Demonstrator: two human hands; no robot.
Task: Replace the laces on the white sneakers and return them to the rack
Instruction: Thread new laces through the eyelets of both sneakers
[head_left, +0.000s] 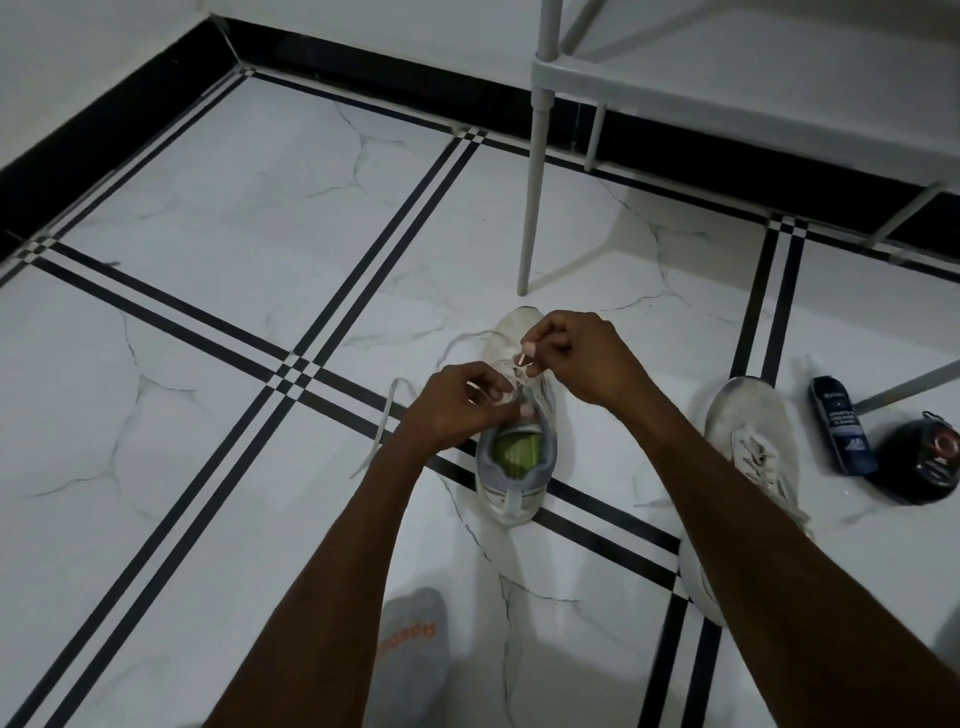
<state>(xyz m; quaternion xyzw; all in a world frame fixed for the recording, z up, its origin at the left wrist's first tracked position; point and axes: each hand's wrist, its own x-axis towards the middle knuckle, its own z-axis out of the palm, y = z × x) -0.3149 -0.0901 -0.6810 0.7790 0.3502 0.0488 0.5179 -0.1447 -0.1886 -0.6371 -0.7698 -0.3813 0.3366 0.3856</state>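
"Reebok" on grey sock (413, 644).

You have one wide-angle view, worn on your head, looking forward and steeply down at the tiled floor (218, 291); both forearms reach in from the bottom edge, near the lens, and the rack (675, 88) fills the upper right

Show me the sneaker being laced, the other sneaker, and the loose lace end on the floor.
sneaker being laced (514, 499): head view, heel.
other sneaker (748, 410): head view, toe.
loose lace end (382, 426): head view, mid-strand on the tile.
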